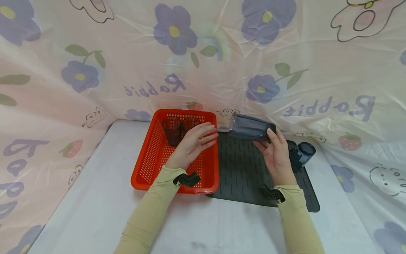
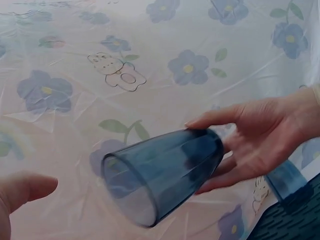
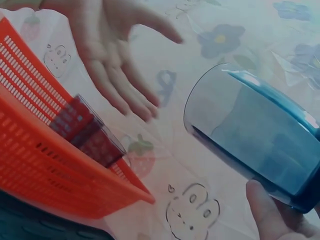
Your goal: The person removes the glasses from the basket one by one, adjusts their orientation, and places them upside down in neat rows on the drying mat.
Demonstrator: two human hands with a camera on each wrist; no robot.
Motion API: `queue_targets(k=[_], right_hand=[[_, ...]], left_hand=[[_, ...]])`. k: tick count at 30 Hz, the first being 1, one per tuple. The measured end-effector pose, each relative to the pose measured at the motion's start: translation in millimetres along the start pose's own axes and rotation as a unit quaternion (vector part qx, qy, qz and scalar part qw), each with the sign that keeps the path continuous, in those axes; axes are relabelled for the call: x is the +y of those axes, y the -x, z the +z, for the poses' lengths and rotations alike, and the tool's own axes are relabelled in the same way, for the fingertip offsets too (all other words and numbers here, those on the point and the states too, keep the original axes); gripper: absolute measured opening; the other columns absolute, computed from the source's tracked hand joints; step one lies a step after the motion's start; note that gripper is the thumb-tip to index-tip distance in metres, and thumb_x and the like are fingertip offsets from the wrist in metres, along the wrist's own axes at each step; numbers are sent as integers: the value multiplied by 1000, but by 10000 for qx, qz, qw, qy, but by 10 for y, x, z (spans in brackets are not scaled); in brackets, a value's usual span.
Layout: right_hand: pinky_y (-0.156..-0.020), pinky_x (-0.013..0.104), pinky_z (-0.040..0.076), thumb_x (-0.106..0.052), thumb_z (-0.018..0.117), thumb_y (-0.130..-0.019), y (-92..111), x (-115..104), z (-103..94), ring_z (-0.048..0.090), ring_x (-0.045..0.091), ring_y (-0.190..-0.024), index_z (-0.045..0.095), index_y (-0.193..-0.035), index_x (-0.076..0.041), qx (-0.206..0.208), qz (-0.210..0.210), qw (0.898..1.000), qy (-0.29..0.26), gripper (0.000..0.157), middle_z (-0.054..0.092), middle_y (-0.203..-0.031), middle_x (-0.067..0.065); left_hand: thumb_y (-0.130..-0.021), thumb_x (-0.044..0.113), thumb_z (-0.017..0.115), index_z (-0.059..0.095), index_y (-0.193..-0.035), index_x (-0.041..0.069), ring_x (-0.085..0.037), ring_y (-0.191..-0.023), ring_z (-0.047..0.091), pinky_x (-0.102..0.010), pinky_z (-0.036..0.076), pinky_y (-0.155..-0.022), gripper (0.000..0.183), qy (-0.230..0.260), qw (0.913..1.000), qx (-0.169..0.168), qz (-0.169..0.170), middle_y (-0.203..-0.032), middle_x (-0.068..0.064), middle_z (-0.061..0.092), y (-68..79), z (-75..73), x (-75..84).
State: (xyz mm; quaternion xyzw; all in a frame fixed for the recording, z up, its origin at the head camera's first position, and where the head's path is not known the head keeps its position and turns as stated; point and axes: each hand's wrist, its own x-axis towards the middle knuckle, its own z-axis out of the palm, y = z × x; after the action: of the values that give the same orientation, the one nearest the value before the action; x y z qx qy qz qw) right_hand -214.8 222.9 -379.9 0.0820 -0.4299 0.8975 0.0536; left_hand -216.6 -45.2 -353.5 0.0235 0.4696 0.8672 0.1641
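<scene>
Right of the basket (image 1: 216, 169), above the mat (image 1: 241, 169), the right hand (image 1: 277, 158) pinched a glass (image 1: 250, 127) near its base, mouth toward the left hand (image 1: 192, 144) — whose fingers, spread, held nothing. The step seemed a hand-to-hand pass — the next move probably called for the left fingers to close on the glass.

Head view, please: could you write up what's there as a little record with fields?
Right hand: grips a blue glass near its base, tilted, mouth toward the left hand
Left hand: fingers extended, holding nothing
Red basket: two glasses inside, toward the far end
Black mat: right of the basket
Another glass: at the mat's right side
</scene>
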Motion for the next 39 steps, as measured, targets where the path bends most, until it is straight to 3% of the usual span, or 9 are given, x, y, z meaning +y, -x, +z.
queue_targets(k=[5,9,16,23,32,39], right_hand=[[-86,40,52,-10,58,-96,-2,-55,-95,68,24,-90,49,-135,-5,15,40,10000,46,41,60,-109,10],[-86,40,52,-9,58,-96,24,-90,-178,67,24,-92,52,-133,-5,163,56,9998,72,38,58,-112,10],[-85,40,53,-8,59,-95,39,-121,-300,67,23,-92,54,-132,-7,378,103,9990,194,37,55,-114,9],[-84,40,53,-7,61,-94,57,-153,-425,67,22,-91,54,-133,-8,652,108,9974,270,40,54,-115,9],[-83,40,53,-4,60,-94,82,-202,-526,67,23,-91,54,-131,-6,662,46,9977,151,37,54,-115,9],[-85,41,53,-2,59,-94,107,-197,-596,67,24,-92,53,-132,-6,677,46,9976,137,38,54,-115,9]], left_hand=[[-95,17,59,43,-137,4,-34,-126,46,-42,37,-105,46,107,9997,165,142,-141,-17,42,38,-170,55],[-97,18,57,42,-139,4,-34,-127,44,-42,35,-107,47,125,9999,103,31,-143,-19,39,60,-259,73],[-99,17,53,34,-145,-1,-38,-131,39,-45,31,-109,53,-149,9999,-1,41,-145,-21,38,132,-465,159],[-99,18,52,31,-146,-1,-35,-129,42,-43,34,-107,55,-520,9986,130,39,-144,-20,39,194,-681,283],[-101,19,49,24,-149,-2,-35,-134,36,-44,29,-110,58,-623,9978,219,3,-149,-24,29,263,-902,412],[-101,21,51,24,-149,0,-34,-134,36,-42,30,-110,59,-514,9980,335,-117,-150,-20,30,305,-1059,461]])
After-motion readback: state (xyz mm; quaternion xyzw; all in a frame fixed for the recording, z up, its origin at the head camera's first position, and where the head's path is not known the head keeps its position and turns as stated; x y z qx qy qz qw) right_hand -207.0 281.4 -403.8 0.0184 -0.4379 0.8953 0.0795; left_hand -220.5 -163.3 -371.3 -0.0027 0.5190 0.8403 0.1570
